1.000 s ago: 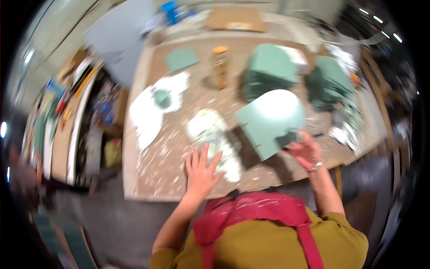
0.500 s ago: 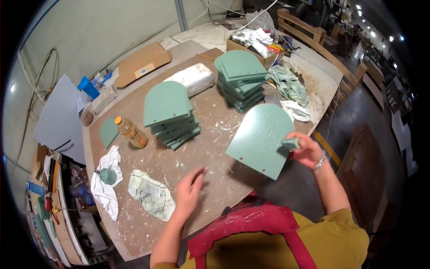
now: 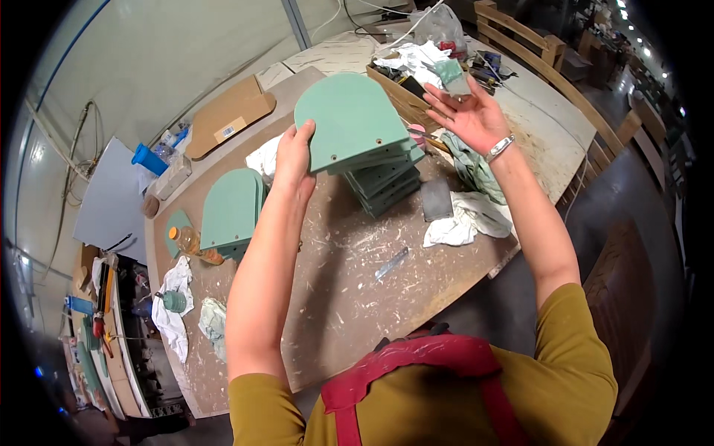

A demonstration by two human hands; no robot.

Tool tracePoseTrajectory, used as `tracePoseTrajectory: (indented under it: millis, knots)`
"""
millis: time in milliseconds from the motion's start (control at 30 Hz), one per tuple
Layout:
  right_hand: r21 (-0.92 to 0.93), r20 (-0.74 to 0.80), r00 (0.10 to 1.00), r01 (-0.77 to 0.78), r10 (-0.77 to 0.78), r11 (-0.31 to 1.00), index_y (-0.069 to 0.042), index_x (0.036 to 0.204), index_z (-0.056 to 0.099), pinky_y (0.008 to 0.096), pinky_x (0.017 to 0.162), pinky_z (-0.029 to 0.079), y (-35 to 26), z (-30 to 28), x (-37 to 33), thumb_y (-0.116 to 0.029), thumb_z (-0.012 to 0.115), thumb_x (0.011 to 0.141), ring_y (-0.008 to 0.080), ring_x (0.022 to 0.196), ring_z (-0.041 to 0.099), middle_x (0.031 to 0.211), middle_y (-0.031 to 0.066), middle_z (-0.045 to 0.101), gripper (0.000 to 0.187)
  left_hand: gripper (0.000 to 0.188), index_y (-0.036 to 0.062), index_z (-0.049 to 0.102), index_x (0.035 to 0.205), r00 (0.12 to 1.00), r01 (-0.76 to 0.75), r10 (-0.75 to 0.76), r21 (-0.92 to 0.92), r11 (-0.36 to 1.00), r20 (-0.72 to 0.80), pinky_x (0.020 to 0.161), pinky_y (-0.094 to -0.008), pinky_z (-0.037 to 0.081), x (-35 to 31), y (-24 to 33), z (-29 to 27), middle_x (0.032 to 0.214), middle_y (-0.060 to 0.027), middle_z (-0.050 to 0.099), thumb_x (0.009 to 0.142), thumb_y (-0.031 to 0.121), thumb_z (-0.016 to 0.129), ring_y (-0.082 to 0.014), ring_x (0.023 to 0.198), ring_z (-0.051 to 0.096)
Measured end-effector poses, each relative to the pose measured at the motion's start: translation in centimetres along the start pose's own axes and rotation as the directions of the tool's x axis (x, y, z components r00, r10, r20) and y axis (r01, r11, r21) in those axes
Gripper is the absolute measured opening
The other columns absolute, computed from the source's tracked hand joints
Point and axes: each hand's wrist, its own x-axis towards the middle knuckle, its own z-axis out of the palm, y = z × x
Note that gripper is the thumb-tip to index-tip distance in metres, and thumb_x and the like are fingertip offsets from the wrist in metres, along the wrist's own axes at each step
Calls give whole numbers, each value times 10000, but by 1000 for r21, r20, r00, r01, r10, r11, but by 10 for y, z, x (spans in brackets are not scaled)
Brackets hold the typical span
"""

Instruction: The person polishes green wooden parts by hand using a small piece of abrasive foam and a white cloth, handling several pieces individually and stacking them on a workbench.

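left hand (image 3: 294,152) gripping green arched panel (image 3: 348,119), rounded end up-left

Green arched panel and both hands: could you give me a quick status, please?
Left hand grips green arched panel over the stack. Right hand open, small grey-green piece at fingertips. Rags beside the stack.

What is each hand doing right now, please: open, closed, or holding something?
Left hand: closed on the edge of the top green arched panel on the stack.
Right hand: open, palm up; a small green-grey pad at its fingertips.
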Motion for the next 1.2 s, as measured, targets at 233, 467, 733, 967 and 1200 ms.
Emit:
tracePoseTrajectory:
  millis: [233, 467, 733, 967, 1200]
  knots:
    - [-9, -274, 960, -57, 52, 998, -67, 1210, 507, 468, 1037, 400, 40, -118, 50, -446, 685, 903, 243, 1233, 511, 1310, 80, 593, 519, 474, -79, 476, 1332, 983, 123, -89, 214, 969, -162, 864, -374, 520, 58, -41, 14, 1223, -183, 609, 957, 191, 579, -261, 1048, 624]
    - [166, -53, 984, -158, 168, 974, -92, 1373, 504, 403, 1089, 362, 117, -184, 32, -368, 599, 936, 235, 1314, 476, 1403, 106, 536, 526, 510, 48, 541, 1313, 959, 270, -199, 449, 852, -200, 880, -490, 477, 46, -75, -14, 1191, -172, 588, 948, 403, 519, -306, 1063, 562]
    - [-138, -612, 790, -66, -33, 988, -212, 1536, 313, 486, 1161, 189, 116, -201, 19, -433, 513, 1008, 266, 1441, 278, 1580, 48, 309, 607, 751, 32, 113, 1554, 977, -4, -8, -57, 998, -212, 1173, -396, 245, 59, -121, 0, 1573, -192, 264, 1019, 453, 431, -309, 1458, 237]
    - [-176, -535, 845, -119, 7, 977, -222, 1362, 514, 535, 1084, 282, 140, -283, 34, -413, 494, 975, 224, 1338, 402, 1414, 17, 512, 432, 539, 82, 381, 1251, 885, 386, -388, -59, 921, -257, 888, -360, 281, 43, -189, -19, 1162, -84, 303, 993, 554, 416, -216, 1042, 280]
    - [-921, -328, 789, -145, -519, 361, -36, 1158, 562, 377, 984, 386, 183, -182, 39, -401, 400, 1049, 258, 1074, 540, 1116, 143, 595, 414, 529, 123, 603, 1021, 773, 568, -564, -80, 819, -291, 644, -310, 505, 12, -200, -45, 807, -40, 582, 968, 623, 439, -153, 690, 547]
